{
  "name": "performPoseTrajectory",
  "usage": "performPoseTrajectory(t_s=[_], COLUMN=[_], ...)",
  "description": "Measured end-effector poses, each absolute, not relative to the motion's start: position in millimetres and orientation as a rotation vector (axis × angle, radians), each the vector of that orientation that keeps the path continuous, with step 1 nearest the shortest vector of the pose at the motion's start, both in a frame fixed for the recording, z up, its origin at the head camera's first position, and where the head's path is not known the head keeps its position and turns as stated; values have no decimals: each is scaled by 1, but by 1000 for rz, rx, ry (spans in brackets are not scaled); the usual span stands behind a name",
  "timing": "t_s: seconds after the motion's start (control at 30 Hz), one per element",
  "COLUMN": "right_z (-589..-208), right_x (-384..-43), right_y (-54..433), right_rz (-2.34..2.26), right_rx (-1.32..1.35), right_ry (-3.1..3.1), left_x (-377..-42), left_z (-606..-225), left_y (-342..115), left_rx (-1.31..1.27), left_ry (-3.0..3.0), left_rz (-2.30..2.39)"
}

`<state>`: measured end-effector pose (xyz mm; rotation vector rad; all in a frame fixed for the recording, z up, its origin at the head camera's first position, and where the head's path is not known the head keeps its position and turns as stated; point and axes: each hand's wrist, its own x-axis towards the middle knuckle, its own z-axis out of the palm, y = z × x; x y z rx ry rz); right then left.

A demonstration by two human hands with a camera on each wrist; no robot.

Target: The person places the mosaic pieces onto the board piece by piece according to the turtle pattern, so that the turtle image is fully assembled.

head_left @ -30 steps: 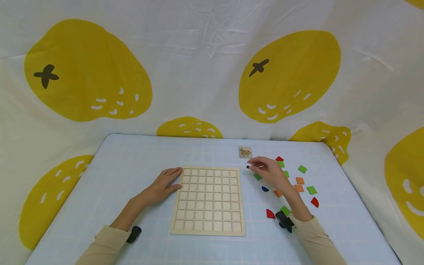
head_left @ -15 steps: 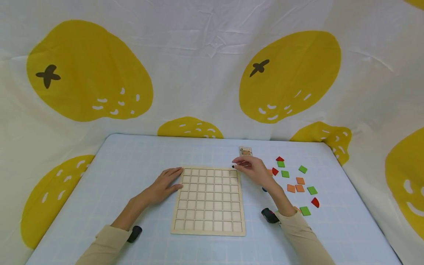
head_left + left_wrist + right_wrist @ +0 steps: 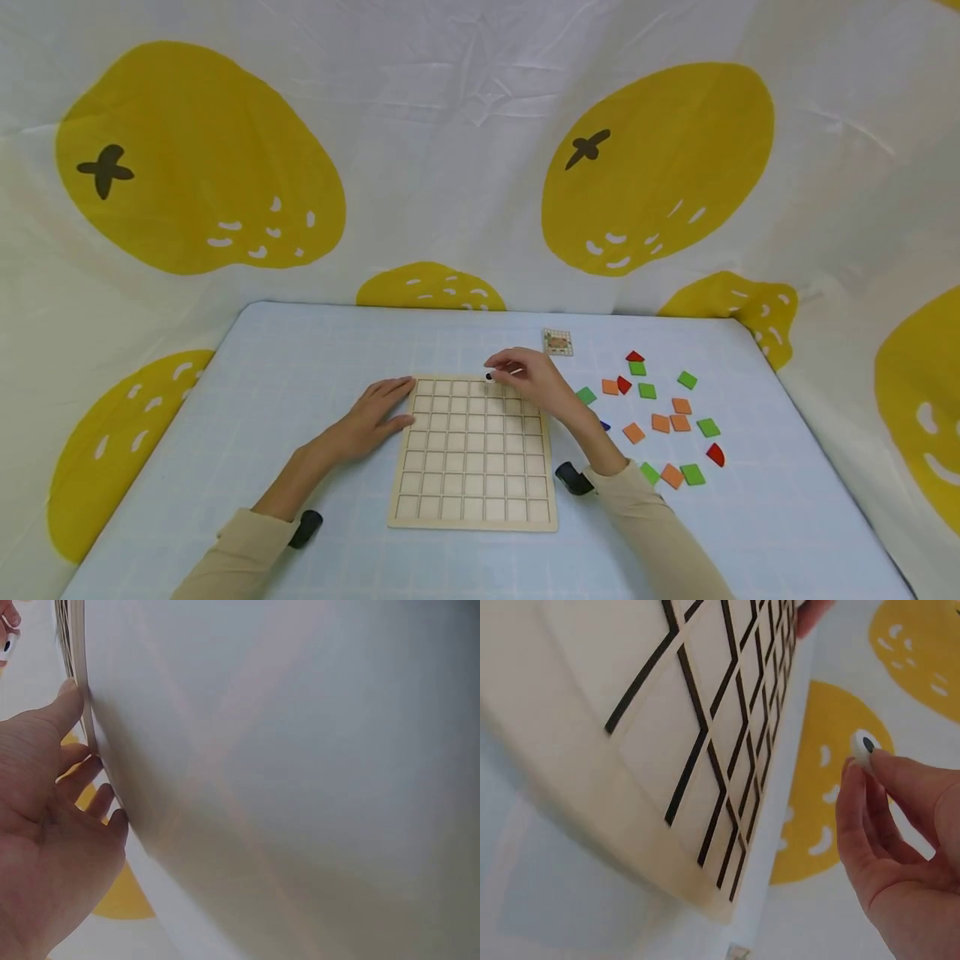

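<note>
A square wooden grid board lies in the middle of the table, its cells bare. My left hand rests against the board's upper left edge; in the left wrist view its fingertips and thumb touch the rim. Above the board's far rim, my right hand pinches a small white disc with a black dot, like an eye piece, between thumb and fingers. In the right wrist view the disc is held apart from the board, tilted on edge. The head view shows mostly its black dot.
Green square tiles, orange square tiles and red quarter-round pieces are scattered right of the board. A dark blue piece is partly hidden by the right forearm. A small picture card lies behind the right hand.
My right hand has moved left with the white disc, from beside the scattered tiles to over the board's far rim. The left hand has stayed at the board's edge.
</note>
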<state>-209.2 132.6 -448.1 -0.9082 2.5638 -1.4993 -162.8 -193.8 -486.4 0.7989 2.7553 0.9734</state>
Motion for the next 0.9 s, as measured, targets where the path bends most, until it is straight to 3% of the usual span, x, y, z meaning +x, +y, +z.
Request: performPoseTrajectory(t_s=[0.9], right_z=[-456], right_x=[-222], right_y=[58], right_rz=[-1324], right_rx=[-976], right_ry=[2401], left_x=[-165], left_z=[-490], left_y=[-195], left_rx=[791], left_ry=[2754], left_rz=[969])
